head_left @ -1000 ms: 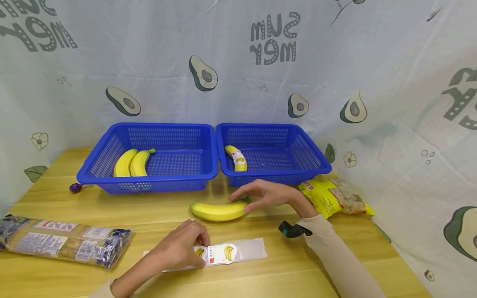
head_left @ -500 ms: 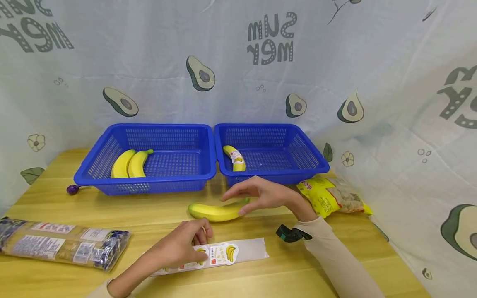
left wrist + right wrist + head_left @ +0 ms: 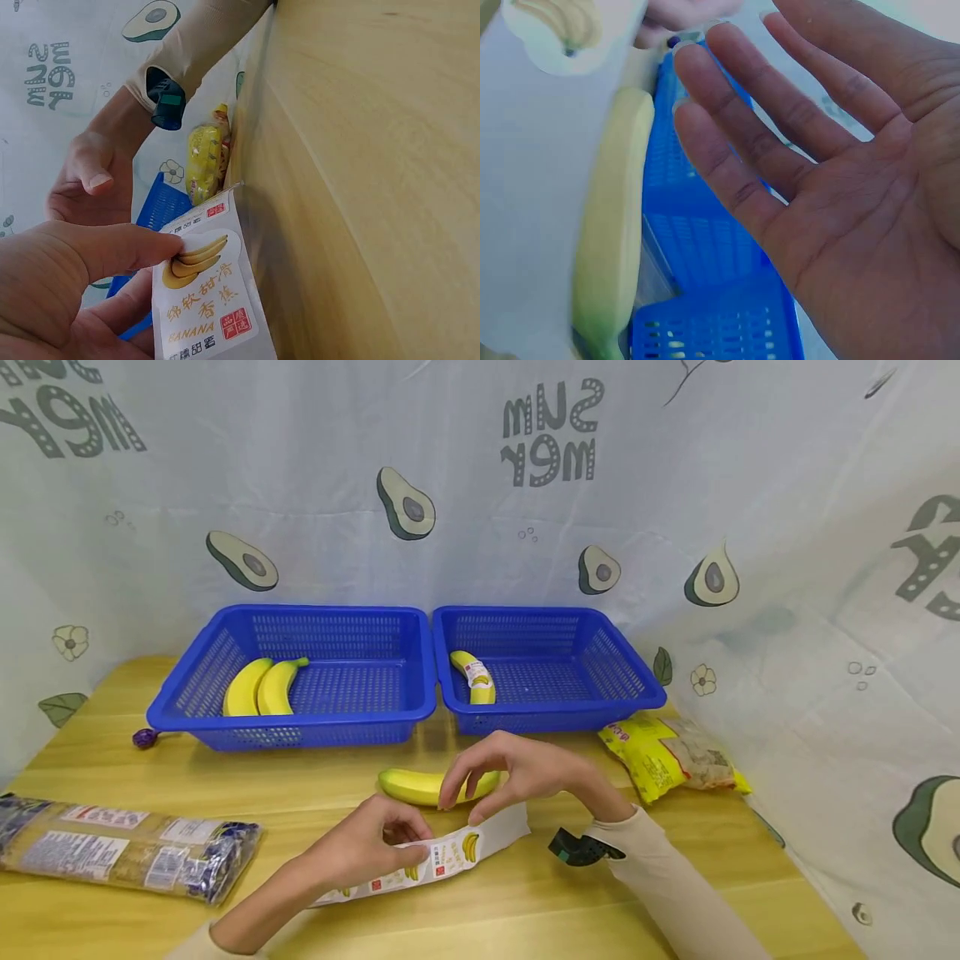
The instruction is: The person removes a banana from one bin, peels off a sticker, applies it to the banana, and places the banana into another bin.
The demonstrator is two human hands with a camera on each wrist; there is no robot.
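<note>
My left hand [image 3: 372, 846] pinches a white strip of banana stickers [image 3: 450, 853] between thumb and fingers; the strip is tilted up off the table at its right part. In the left wrist view the thumb lies on the strip [image 3: 214, 300] beside a printed banana picture. My right hand [image 3: 517, 772] hovers by the strip's right part, fingers apart and bent a little, with nothing held. Behind the strip a loose banana [image 3: 412, 786] lies on the table, its right part partly hidden by the right hand. The right wrist view shows the open palm [image 3: 855, 195] near the banana [image 3: 615, 225].
Two blue baskets stand at the back: the left one [image 3: 300, 727] holds two bananas [image 3: 276, 689], the right one [image 3: 555, 717] a banana with a sticker [image 3: 480, 681]. A long noodle-like package [image 3: 127, 847] lies left, a yellow bag [image 3: 660, 760] right, a purple ball [image 3: 145, 738] beside the left basket.
The left hand has lifted the sticker strip, which now rises and bends toward the right. The right hand has moved from the banana's right end down and left to the strip.
</note>
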